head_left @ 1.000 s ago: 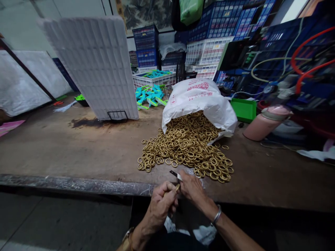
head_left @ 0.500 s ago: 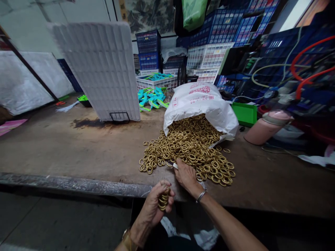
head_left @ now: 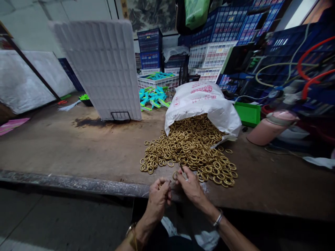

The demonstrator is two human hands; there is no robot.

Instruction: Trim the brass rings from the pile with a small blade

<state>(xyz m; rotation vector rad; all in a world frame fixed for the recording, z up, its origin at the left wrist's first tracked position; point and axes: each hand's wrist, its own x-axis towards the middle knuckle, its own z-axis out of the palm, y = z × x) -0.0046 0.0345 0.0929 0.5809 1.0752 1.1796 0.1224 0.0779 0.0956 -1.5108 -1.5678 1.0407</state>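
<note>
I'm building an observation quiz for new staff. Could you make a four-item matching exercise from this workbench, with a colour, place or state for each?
1. heap of rings
2. sack
3. tray
4. right hand

A. green
B. holding a ring at the fingertips
C. white with red print
D. spilling from the sack's mouth

Pairs: 1-D; 2-C; 3-A; 4-B

Gold rings [head_left: 183, 143] | white sack [head_left: 192, 104], red print | brown table [head_left: 86, 150], dark stain | blue crates [head_left: 149, 60] | turquoise-and-lime pieces [head_left: 156, 96] | pink bottle [head_left: 265, 131] | green tray [head_left: 247, 114]
</note>
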